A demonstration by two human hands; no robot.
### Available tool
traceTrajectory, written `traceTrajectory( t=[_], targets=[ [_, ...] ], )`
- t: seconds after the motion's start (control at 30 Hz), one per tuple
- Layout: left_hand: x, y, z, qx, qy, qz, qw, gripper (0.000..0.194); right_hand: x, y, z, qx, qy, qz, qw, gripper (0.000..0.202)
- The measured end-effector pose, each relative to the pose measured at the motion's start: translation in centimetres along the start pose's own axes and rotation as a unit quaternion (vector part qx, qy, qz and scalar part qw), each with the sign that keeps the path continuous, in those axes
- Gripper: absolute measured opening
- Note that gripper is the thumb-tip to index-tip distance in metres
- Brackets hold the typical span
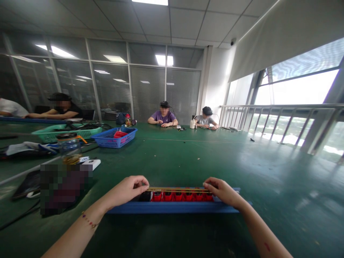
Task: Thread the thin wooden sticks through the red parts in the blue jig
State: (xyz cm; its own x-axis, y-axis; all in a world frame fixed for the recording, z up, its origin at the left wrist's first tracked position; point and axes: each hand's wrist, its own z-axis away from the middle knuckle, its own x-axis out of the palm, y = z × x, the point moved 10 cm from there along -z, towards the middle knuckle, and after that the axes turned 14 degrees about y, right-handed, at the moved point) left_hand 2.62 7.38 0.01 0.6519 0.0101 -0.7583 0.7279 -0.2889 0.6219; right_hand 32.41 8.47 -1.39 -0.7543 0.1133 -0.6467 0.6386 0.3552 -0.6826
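In front of me a long blue channel-shaped tray (177, 207) lies across the table. A row of several red block-like parts (178, 196) sits in it, with a black piece (145, 196) at the left end. Thin yellowish strands (176, 189) run lengthwise above the row, from one hand to the other. My left hand (133, 188) pinches their left end with thumb and fingers. At the right end, my right hand (220, 190) is closed in a similar pinch. Whether the strands are wires, bands or sticks is too fine to tell.
A blue basket (110, 142) with red and blue items stands beyond on the left, beside a green basket (44, 136) of black cables. Nearer are a glass jar (69, 148), a white object (94, 164) and a dark pouch-like item. Several people sit around the green table (172, 157).
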Motion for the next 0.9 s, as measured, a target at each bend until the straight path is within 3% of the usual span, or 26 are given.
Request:
traceTrajectory(
  t=[0.23, 0.7, 0.9],
  targets=[
    [-0.1, 0.2, 0.0, 0.014, 0.003, -0.015, 1.000, 0.041, -0.5, 0.1, -0.2, -0.012, 0.019, 0.028, 0.999, 0.033],
    [-1.4, 1.0, 0.0, 0.043, 0.026, -0.041, 0.998, 0.035, -2.3, -2.2, -0.3, -0.095, 0.095, 0.054, 0.990, 0.020],
    [-2.8, 2.0, -0.1, 0.098, 0.086, -0.120, 0.984, 0.026, -3.2, -3.4, -0.1, -0.143, 0.154, 0.056, 0.976, 0.017]
  ],
)
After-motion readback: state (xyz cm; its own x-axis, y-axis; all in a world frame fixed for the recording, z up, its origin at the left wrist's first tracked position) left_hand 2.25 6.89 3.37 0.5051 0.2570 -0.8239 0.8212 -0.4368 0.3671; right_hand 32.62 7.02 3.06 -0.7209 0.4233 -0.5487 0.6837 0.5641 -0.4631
